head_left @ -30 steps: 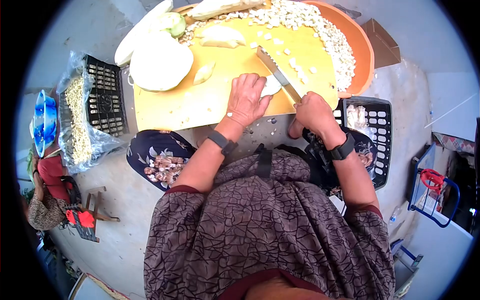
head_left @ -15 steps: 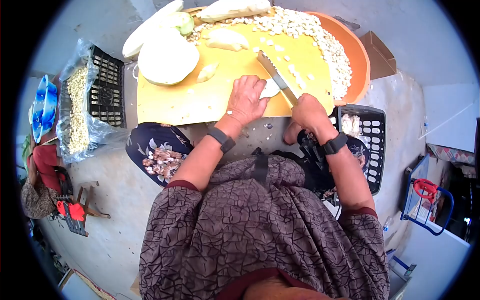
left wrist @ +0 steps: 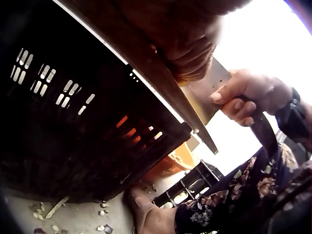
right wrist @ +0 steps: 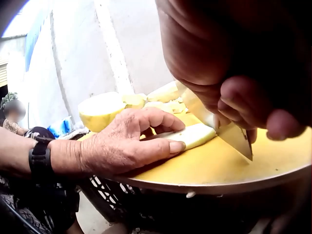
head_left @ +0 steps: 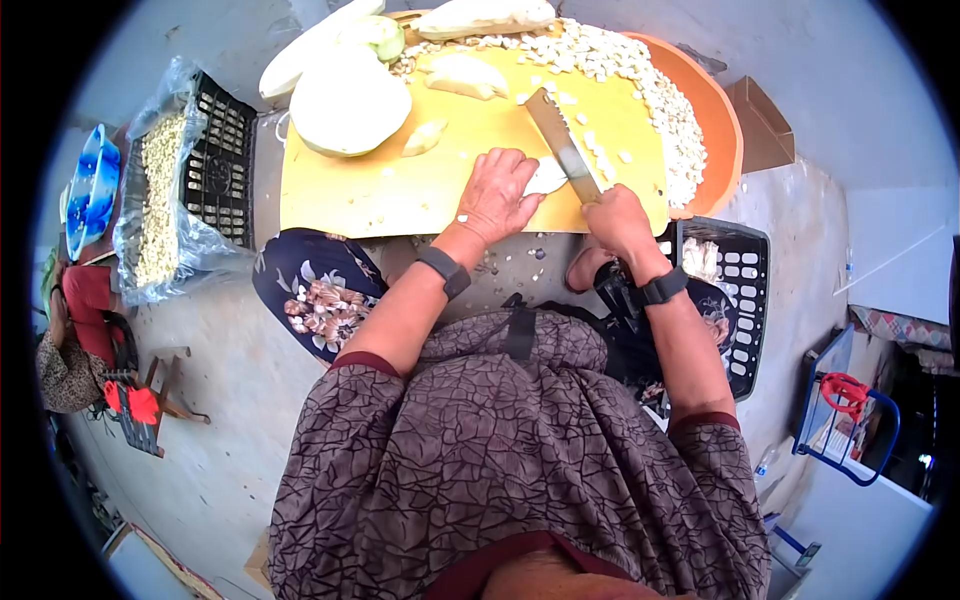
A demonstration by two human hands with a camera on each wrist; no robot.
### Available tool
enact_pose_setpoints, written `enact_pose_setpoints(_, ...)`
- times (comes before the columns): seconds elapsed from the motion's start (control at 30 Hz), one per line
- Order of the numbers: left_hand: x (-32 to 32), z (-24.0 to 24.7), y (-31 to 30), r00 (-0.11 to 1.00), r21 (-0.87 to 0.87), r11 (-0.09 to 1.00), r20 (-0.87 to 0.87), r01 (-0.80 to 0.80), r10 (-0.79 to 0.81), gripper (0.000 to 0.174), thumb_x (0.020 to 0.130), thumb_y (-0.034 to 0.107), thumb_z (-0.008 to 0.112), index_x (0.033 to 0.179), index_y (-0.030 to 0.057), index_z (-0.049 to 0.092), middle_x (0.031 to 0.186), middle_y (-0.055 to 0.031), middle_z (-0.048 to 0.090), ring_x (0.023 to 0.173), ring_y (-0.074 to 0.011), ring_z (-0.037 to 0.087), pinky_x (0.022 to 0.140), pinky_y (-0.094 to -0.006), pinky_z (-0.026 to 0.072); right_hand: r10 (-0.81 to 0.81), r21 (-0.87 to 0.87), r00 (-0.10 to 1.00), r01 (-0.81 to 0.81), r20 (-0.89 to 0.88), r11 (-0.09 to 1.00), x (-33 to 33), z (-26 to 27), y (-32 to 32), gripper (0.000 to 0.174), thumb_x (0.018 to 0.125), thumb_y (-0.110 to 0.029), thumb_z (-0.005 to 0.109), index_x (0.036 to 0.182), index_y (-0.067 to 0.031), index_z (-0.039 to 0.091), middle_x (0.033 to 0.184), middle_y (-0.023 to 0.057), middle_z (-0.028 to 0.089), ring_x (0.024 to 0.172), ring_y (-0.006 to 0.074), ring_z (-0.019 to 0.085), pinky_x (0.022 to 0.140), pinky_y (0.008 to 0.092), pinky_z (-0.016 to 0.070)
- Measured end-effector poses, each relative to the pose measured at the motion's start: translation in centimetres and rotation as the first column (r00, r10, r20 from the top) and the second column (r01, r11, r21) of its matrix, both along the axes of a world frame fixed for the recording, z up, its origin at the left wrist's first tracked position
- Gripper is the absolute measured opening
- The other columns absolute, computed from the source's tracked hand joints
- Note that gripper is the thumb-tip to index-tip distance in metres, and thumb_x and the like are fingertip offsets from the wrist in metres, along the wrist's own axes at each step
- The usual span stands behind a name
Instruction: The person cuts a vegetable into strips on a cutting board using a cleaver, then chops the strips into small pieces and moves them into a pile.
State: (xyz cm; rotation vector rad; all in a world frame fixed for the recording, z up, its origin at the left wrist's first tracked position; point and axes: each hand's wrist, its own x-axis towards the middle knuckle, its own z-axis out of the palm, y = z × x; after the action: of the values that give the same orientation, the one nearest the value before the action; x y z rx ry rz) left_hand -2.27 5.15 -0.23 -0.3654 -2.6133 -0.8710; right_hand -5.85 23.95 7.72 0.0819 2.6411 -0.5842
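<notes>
The left hand (head_left: pixel 497 195) (right wrist: pixel 126 141) holds a pale peeled piece (head_left: pixel 546 176) (right wrist: pixel 197 135) down on the yellow board (head_left: pixel 350 205), thumb on its near side and fingers curled over the far side. In the right hand (head_left: pixel 618 220) (left wrist: pixel 253 95) is the handle of a wide knife (head_left: pixel 562 140) (right wrist: pixel 235 141); its blade stands at the right end of the piece. Left of the hands lie a big pale rounded piece (head_left: pixel 350 105) and a small wedge (head_left: pixel 425 138). Small cut cubes (head_left: pixel 600 50) are heaped along the board's far and right edges.
An orange basin (head_left: pixel 728 150) sits beyond the board's right edge, a cardboard box (head_left: pixel 762 125) beside it. Black crates (head_left: pixel 222 160) (head_left: pixel 752 300) stand on both sides, the left one by a plastic bag of cut pieces (head_left: pixel 158 200). Another person (head_left: pixel 70 350) is at the far left.
The knife blade has turned to show more of its flat side, and its edge has shifted slightly along the piece. The left hand keeps its hold. The head view has shifted a little.
</notes>
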Motion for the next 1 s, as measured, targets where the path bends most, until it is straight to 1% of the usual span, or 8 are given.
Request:
enact_pose_setpoints(0.07, -0.1, -0.1, 0.0, 1.000, 0.010, 1.000, -0.027, -0.003, 0.003, 0.041, 0.075, 0.021, 0.073, 0.111, 0.0041, 0.064, 0.105, -0.0127, 0.059, 0.103, -0.0308, 0.054, 0.090, -0.0414, 0.0421, 0.044, 0.066, 0.999, -0.045, 0.020, 0.997, 0.1, 1.5, 0.0, 0.030, 0.085, -0.021, 0.065, 0.094, 0.0067, 0.070, 0.101, 0.0294, 0.068, 0.100, 0.0419, 0.066, 0.087, 0.0444, 0.0515)
enact_pose_setpoints(0.17, 0.1, 0.0, 0.1, 1.000, 0.015, 1.000, -0.004, 0.005, -0.005, 0.041, 0.075, 0.020, 0.073, 0.111, 0.0038, 0.064, 0.105, -0.0126, 0.058, 0.102, -0.0311, 0.054, 0.091, -0.0414, 0.0425, 0.058, 0.029, 0.998, -0.059, 0.028, 0.998, 0.5, 1.6, 0.8, 0.035, 0.085, -0.026, 0.068, 0.093, 0.0083, 0.070, 0.097, 0.0307, 0.067, 0.097, 0.0431, 0.066, 0.086, 0.0450, 0.0511)
enact_pose_setpoints(0.27, 0.1, 0.0, 0.0, 1.000, 0.027, 1.000, -0.001, 0.008, -0.008, 0.041, 0.075, 0.020, 0.074, 0.111, 0.0032, 0.064, 0.104, -0.0126, 0.058, 0.102, -0.0313, 0.054, 0.092, -0.0414, 0.0427, 0.186, 0.097, 0.979, -0.178, -0.080, 0.979, 1.4, 1.7, 1.1, 0.034, 0.085, -0.024, 0.067, 0.089, 0.0094, 0.070, 0.093, 0.0317, 0.066, 0.093, 0.0441, 0.066, 0.085, 0.0458, 0.0512)
enact_pose_setpoints(0.37, 0.1, -0.1, -0.1, 1.000, 0.022, 1.000, -0.003, 0.011, -0.011, 0.042, 0.075, 0.021, 0.074, 0.111, 0.0025, 0.064, 0.104, -0.0127, 0.058, 0.102, -0.0314, 0.054, 0.092, -0.0413, 0.0428, 0.089, 0.023, 0.995, -0.090, 0.050, 0.996, 1.9, 2.8, 0.8, 0.034, 0.086, -0.024, 0.066, 0.084, 0.0099, 0.069, 0.090, 0.0318, 0.066, 0.090, 0.0445, 0.066, 0.083, 0.0461, 0.0516)
enact_pose_setpoints(0.67, 0.2, 0.3, -0.1, 1.000, 0.037, 0.999, 0.028, 0.008, -0.009, 0.041, 0.075, 0.020, 0.074, 0.110, 0.0012, 0.064, 0.103, -0.0133, 0.057, 0.102, -0.0319, 0.054, 0.093, -0.0415, 0.0431, 0.142, 0.116, 0.988, -0.147, 0.055, 0.982, 2.6, 3.6, -0.5, 0.027, 0.082, -0.018, 0.067, 0.079, 0.0089, 0.069, 0.084, 0.0308, 0.067, 0.087, 0.0438, 0.068, 0.081, 0.0445, 0.0531)
enact_pose_setpoints(0.77, 0.1, 0.4, 0.0, 0.999, 0.038, 0.999, 0.036, 0.013, -0.015, 0.041, 0.075, 0.019, 0.074, 0.110, 0.0006, 0.064, 0.103, -0.0136, 0.057, 0.101, -0.0320, 0.054, 0.093, -0.0419, 0.0433, 0.235, 0.174, 0.966, -0.251, 0.103, 0.952, 1.9, 2.7, -0.7, 0.021, 0.080, -0.012, 0.064, 0.083, 0.0091, 0.068, 0.087, 0.0305, 0.067, 0.089, 0.0439, 0.068, 0.080, 0.0442, 0.0538)
enact_pose_setpoints(0.9, 0.1, 0.4, 0.1, 0.999, 0.074, 0.997, 0.032, 0.013, -0.015, 0.041, 0.075, 0.018, 0.074, 0.110, 0.0000, 0.064, 0.103, -0.0139, 0.058, 0.101, -0.0319, 0.054, 0.094, -0.0420, 0.0435, 0.185, 0.137, 0.970, -0.207, 0.155, 0.969, 0.2, 1.5, -2.0, 0.024, 0.083, -0.011, 0.059, 0.096, 0.0078, 0.066, 0.093, 0.0305, 0.068, 0.093, 0.0440, 0.068, 0.082, 0.0449, 0.0539)
enact_pose_setpoints(1.0, 0.1, 0.2, 0.0, 0.999, 0.076, 0.997, 0.039, 0.017, -0.020, 0.042, 0.074, 0.019, 0.074, 0.110, 0.0001, 0.064, 0.104, -0.0142, 0.058, 0.102, -0.0319, 0.054, 0.093, -0.0417, 0.0437, 0.294, 0.153, 0.955, -0.286, -0.033, 0.946, -0.3, -2.1, -1.7, 0.025, 0.085, -0.015, 0.059, 0.096, 0.0071, 0.066, 0.094, 0.0303, 0.068, 0.095, 0.0437, 0.067, 0.085, 0.0450, 0.0531)
